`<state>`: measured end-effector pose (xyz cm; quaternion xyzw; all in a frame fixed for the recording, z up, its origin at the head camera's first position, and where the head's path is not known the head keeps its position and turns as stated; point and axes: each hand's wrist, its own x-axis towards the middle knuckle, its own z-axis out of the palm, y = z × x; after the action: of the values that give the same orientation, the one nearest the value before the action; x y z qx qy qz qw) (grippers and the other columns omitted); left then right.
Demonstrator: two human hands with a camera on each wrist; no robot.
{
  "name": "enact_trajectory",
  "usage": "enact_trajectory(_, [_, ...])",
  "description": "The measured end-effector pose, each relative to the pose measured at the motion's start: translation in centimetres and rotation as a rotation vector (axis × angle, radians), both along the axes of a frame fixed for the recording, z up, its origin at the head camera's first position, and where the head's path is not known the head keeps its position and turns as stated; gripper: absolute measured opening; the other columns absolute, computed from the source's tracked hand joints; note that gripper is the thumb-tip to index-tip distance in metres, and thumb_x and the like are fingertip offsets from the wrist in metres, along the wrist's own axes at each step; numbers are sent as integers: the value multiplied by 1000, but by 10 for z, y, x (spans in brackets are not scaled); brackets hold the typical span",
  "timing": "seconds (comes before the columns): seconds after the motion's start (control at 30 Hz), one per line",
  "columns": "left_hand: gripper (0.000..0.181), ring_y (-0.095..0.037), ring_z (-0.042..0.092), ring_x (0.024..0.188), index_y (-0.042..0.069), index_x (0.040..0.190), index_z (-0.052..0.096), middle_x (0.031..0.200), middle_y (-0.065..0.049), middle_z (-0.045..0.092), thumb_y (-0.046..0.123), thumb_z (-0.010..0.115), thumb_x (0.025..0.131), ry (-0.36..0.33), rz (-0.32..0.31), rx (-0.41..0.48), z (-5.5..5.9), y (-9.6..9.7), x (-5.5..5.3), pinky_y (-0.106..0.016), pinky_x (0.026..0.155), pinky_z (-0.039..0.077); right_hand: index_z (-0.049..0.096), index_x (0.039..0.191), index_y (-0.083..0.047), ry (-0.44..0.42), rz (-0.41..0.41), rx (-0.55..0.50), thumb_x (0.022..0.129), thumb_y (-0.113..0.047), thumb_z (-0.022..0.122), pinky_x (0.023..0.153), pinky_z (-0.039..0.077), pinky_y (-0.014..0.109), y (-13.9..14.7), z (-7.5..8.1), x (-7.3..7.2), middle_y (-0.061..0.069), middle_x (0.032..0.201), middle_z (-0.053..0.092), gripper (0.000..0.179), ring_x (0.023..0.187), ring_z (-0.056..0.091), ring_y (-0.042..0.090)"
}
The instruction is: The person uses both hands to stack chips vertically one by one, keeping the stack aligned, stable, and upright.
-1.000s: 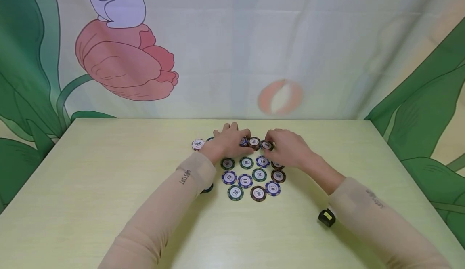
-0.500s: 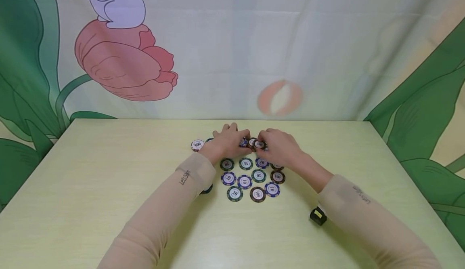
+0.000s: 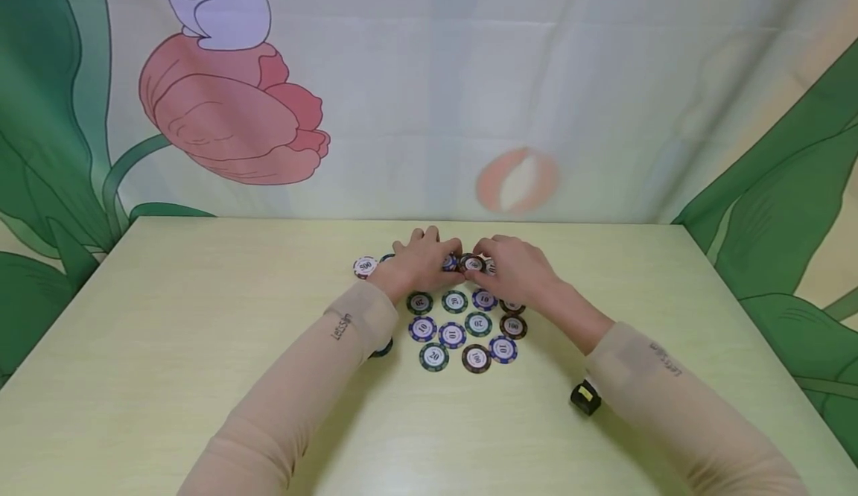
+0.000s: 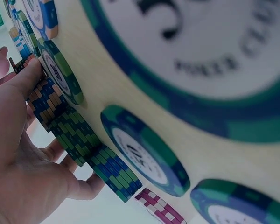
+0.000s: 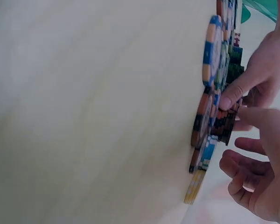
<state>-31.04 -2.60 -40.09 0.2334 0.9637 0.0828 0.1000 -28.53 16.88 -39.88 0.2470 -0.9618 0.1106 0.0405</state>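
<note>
My right hand point(image 3: 519, 269) pinches a dark poker chip point(image 3: 473, 264) between thumb and forefinger, on top of the black-and-orange stack point(image 5: 224, 123). My left hand point(image 3: 421, 261) grips the row of chip stacks, thumb on the near side and other fingers behind. In the left wrist view, the row includes an orange-and-blue stack point(image 4: 46, 100), a green stack point(image 4: 74, 135), a blue-and-green stack point(image 4: 114, 172) and a maroon stack point(image 4: 158, 207). Beyond my right thumb stand a light-blue stack point(image 5: 209, 149) and a yellow stack point(image 5: 195, 186). My left hand hides part of the row in the head view.
Several loose chips lie flat in front of the row, among them a green 20 chip point(image 3: 434, 357) and a blue 10 chip point(image 3: 503, 349). A small black device point(image 3: 586, 398) sits at my right cuff. A printed curtain point(image 3: 402, 109) hangs behind the table point(image 3: 201, 347).
My right hand has moved left with the dark chip, from beside the black-and-orange stack to the top of it. The left hand stays in place.
</note>
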Motion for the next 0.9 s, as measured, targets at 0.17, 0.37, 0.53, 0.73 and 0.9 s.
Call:
enact_trajectory(0.17, [46, -35, 40, 122, 26, 138, 55, 133, -16, 46, 51, 64, 100, -6, 0, 0, 1, 0, 0, -67, 98, 38, 71, 116, -9, -9, 53, -17, 91, -23, 75, 77, 55, 43, 5, 3, 0, 7, 109, 71, 28, 96, 67, 25])
enact_trajectory(0.37, [46, -36, 40, 123, 27, 138, 55, 134, -16, 45, 50, 64, 100, -13, 5, 0, 1, 1, 0, -68, 99, 37, 73, 115, -9, -20, 77, -13, 93, -15, 74, 76, 55, 41, 4, 0, 0, 7, 107, 71, 23, 93, 67, 24])
enact_trajectory(0.53, [46, -37, 41, 124, 26, 138, 55, 135, -17, 46, 50, 64, 100, -16, 6, 7, 2, 2, 2, -69, 100, 37, 73, 115, -9, -17, 64, -12, 95, -15, 73, 76, 55, 41, 3, -1, 0, 7, 107, 71, 21, 92, 66, 23])
enact_trajectory(0.73, [45, -39, 41, 126, 26, 137, 55, 137, -18, 45, 50, 63, 100, -13, 0, -6, 3, 1, 2, -71, 100, 36, 73, 114, -10, -8, 64, -12, 96, -17, 73, 74, 55, 40, 3, -3, -1, 7, 106, 70, 20, 89, 66, 23])
enact_trajectory(0.9, [46, -40, 42, 126, 25, 138, 55, 137, -19, 46, 50, 64, 100, -14, -9, -7, 5, 1, 2, -73, 101, 35, 73, 114, -10, 3, 65, -12, 96, -17, 74, 73, 55, 40, 1, -4, -4, 7, 105, 70, 19, 89, 66, 23])
